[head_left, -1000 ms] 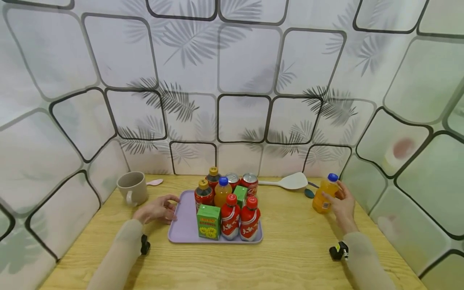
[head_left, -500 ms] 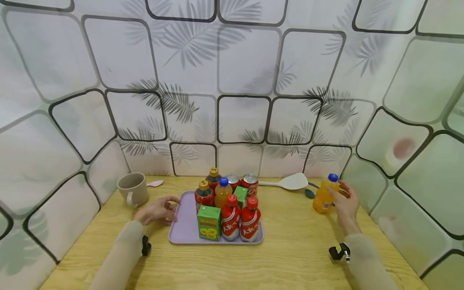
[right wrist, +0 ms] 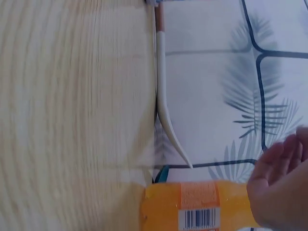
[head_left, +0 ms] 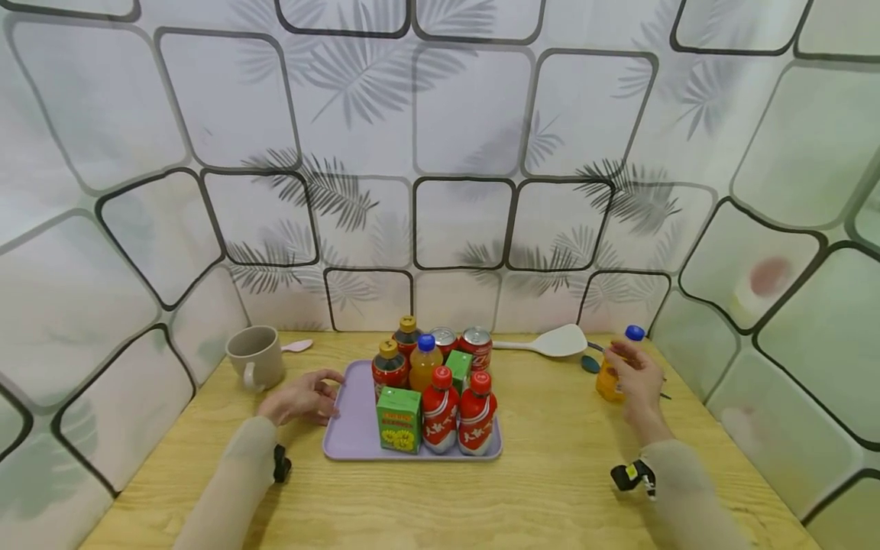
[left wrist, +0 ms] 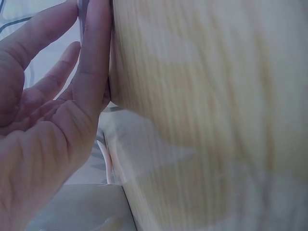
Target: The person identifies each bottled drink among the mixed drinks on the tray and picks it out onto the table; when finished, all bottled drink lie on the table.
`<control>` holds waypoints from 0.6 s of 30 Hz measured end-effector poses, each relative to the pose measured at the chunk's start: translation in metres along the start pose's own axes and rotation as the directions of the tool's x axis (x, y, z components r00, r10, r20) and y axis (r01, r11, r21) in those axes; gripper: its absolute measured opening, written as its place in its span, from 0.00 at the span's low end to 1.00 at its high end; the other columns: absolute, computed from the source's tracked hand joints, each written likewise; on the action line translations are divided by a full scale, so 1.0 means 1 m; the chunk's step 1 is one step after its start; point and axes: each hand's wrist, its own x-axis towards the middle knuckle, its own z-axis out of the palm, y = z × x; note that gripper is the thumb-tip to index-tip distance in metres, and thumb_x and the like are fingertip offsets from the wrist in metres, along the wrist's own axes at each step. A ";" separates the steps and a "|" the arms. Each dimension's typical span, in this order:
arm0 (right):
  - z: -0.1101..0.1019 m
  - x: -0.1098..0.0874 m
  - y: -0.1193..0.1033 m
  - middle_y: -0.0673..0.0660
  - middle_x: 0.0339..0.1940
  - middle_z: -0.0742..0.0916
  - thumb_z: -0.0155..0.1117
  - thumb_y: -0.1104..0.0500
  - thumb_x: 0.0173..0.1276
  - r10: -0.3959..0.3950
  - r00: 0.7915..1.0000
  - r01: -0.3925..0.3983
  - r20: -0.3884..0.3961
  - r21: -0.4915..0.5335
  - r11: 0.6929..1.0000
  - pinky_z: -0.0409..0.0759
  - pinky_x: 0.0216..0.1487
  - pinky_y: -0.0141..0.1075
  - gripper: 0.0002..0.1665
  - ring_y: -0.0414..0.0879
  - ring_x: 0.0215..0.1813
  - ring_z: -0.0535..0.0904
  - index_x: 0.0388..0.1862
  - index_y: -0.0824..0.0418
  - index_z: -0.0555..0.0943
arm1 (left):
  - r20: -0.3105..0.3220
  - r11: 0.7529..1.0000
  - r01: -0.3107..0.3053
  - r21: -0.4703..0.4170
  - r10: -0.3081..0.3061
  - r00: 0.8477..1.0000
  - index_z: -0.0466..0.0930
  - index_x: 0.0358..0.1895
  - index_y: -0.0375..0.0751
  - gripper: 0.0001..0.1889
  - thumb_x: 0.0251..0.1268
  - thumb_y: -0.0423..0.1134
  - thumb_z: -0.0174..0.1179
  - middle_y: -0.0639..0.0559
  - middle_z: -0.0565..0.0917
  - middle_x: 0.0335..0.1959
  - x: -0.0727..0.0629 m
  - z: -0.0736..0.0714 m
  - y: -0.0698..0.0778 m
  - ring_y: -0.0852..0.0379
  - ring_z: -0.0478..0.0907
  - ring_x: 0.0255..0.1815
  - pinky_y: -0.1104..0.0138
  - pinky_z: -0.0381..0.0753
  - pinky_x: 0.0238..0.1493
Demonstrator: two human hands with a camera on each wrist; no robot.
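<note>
In the head view my left hand (head_left: 302,399) lies at the left rim of the lilac tray (head_left: 354,431), fairly straight fingers touching it. The left wrist view shows these fingers (left wrist: 94,53) along the rim. My right hand (head_left: 639,382) is in front of an orange drink bottle (head_left: 608,382) with a blue cap, partly hiding it. In the right wrist view the bottle (right wrist: 199,204) stands on the table, while the loosely bent fingers (right wrist: 269,166) are near its upper end, not wrapped around it.
The tray holds a green carton (head_left: 399,420), red bottles (head_left: 440,412), another orange bottle (head_left: 425,367), dark bottles with yellow caps (head_left: 389,370) and red cans (head_left: 477,347). A mug (head_left: 256,357), pink spoon (head_left: 298,346), white spatula (head_left: 560,341) and teal spoon (head_left: 590,364) lie farther back.
My right hand has loosened from the orange bottle and moved left across its front, so it now covers more of the bottle. The left hand stays at the tray rim.
</note>
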 end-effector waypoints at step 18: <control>0.042 -0.038 0.024 0.48 0.50 0.83 0.58 0.57 0.74 0.256 0.682 -0.150 0.685 -0.211 0.966 0.80 0.55 0.35 0.18 0.39 0.50 0.80 0.61 0.53 0.75 | -0.036 1.000 0.025 0.004 -0.025 0.999 0.63 0.65 0.31 0.33 0.53 0.19 0.63 0.45 0.71 0.37 0.000 0.004 0.005 0.55 0.75 0.32 0.62 0.86 0.35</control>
